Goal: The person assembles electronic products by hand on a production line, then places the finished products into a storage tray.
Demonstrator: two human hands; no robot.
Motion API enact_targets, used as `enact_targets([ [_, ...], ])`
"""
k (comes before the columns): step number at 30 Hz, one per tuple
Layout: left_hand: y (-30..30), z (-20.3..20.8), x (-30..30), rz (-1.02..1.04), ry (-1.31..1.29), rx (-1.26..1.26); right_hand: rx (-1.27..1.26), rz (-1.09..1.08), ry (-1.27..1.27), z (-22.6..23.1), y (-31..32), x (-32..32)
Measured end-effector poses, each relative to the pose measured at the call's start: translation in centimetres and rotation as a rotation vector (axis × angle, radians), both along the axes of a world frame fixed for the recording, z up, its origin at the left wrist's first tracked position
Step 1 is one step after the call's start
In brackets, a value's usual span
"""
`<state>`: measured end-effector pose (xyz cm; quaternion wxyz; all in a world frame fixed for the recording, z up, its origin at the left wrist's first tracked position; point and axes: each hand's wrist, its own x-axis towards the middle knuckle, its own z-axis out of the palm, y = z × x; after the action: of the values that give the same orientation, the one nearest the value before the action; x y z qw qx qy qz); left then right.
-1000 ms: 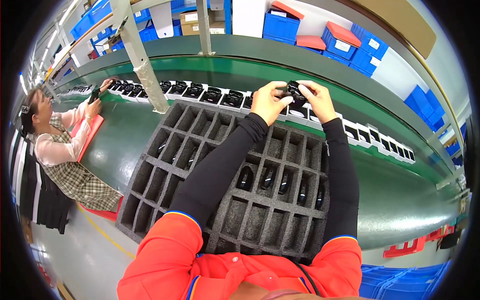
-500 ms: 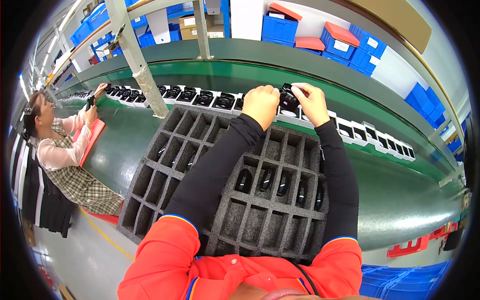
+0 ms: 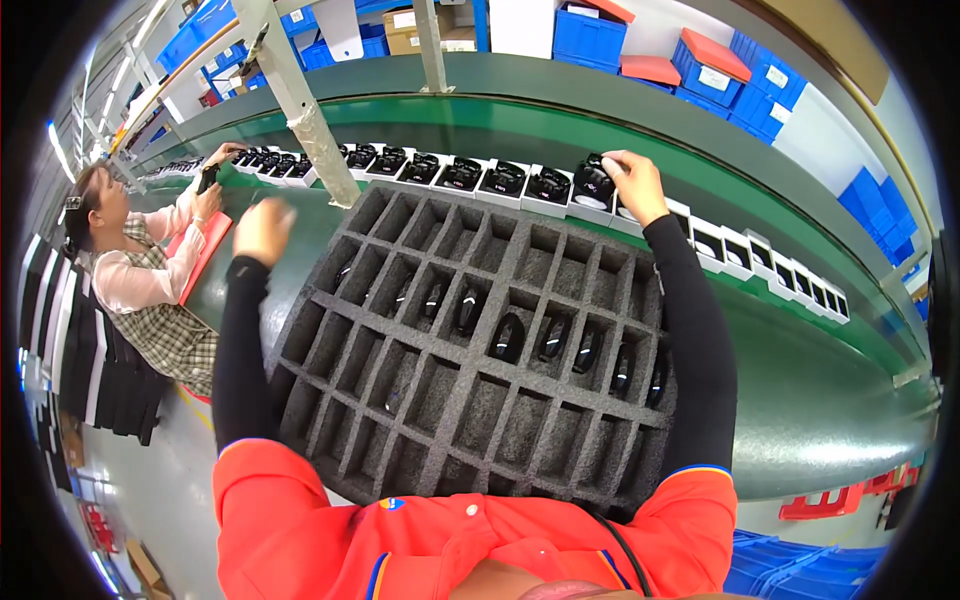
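My right hand point(image 3: 637, 190) pinches the edge of a glossy black device point(image 3: 594, 184) that bears a small pale mark. The device sits in or just over the mouth of a white box point(image 3: 590, 212) in the row. Far to the left, my left hand point(image 3: 263, 232) is raised above the left edge of a grey foam tray point(image 3: 455, 350); motion blurs its fingers. Below my arms, the tray's slots hold several slim black pieces, one of them a dark oval piece point(image 3: 508, 338). Other slots stand bare.
A line of white boxes filled with black devices point(image 3: 461, 174) runs left along the green bench point(image 3: 800, 390); open white boxes point(image 3: 738, 252) continue right. A metal post point(image 3: 310, 130) rises beside the tray. A co-worker point(image 3: 140, 260) works at the left. Blue bins point(image 3: 590, 38) stand behind.
My left hand has left the device and swung down and left, past the tray's edge. My right hand stays at the device, which is now lower, at its white box.
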<state>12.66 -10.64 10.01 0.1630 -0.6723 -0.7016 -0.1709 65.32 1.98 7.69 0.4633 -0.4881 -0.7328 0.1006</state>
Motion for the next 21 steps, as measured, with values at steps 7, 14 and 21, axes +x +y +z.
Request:
enact_targets([
  [7,-15.3,-7.7,-13.8,0.245,0.379,-0.774,-0.186,-0.212,-0.307,-5.1,6.8,1.5],
  [14,-13.0,-0.7,-6.6,0.097,-0.051,-0.140,-0.221,-0.168,-0.365,-7.4,9.6,2.4],
  [21,-4.8,-1.5,5.0,-0.337,-0.028,-0.477,-0.095,-0.026,-0.204,-3.0,5.9,-0.4],
])
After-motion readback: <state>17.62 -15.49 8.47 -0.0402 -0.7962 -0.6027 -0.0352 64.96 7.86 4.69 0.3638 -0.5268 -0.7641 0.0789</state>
